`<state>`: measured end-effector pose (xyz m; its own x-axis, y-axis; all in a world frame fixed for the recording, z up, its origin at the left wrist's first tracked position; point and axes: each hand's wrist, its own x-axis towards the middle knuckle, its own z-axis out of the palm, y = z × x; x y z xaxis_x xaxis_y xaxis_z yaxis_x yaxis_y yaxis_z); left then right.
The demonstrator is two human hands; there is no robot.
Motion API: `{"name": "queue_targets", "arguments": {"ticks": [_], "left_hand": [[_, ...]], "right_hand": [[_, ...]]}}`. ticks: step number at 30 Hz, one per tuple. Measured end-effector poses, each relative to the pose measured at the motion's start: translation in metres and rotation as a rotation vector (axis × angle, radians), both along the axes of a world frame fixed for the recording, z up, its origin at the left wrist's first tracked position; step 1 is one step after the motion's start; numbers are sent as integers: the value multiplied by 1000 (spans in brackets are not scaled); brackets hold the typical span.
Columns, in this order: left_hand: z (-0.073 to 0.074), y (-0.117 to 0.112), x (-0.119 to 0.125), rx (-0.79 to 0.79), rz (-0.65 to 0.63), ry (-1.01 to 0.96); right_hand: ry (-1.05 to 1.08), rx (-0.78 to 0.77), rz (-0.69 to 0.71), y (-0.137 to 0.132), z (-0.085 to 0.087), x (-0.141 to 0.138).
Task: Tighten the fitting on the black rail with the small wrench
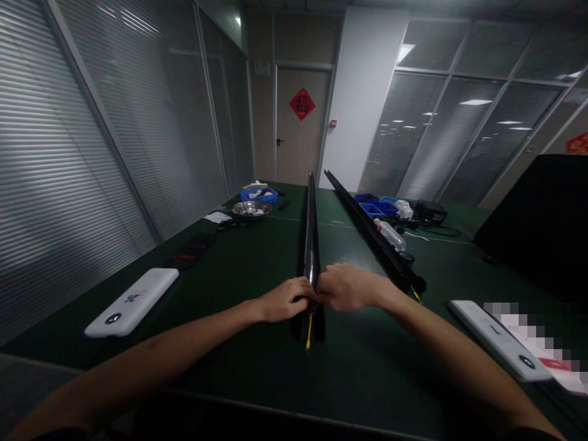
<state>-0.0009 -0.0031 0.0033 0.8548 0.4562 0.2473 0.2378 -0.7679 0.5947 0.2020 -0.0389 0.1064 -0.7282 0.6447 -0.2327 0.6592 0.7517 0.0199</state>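
A long black rail with a shiny top runs away from me along the green table. Near its close end, my left hand reaches in from the left, its fingers bent over the rail's edge and the thumb below them. From the right, my right hand is curled closed against the same spot, fingertips meeting those of the left. Whatever small part may lie between the fingertips is hidden. A yellow wire sticks out of the rail's near end towards me.
A second black rail lies slantwise to the right, beside a plastic bottle and blue bins. On the left are a metal bowl, a blue basket and a white power bank. Another white power bank lies right.
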Motion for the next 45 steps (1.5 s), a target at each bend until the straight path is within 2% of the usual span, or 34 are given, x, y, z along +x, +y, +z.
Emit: {"name": "queue_targets", "arguments": {"ticks": [12, 22, 30, 38, 45], "left_hand": [[-3, 1, 0, 38, 11, 2], [-2, -1, 1, 26, 36, -4], [4, -4, 1, 11, 35, 21], [-2, 2, 0, 23, 5, 33], [-1, 2, -1, 23, 5, 38]], "right_hand": [[-4, -77, -60, 0, 2, -1], [-15, -122, -154, -14, 2, -6], [-8, -82, -127, -16, -3, -7], [-104, 15, -107, -23, 4, -14], [-105, 49, -97, -19, 3, -12]]}}
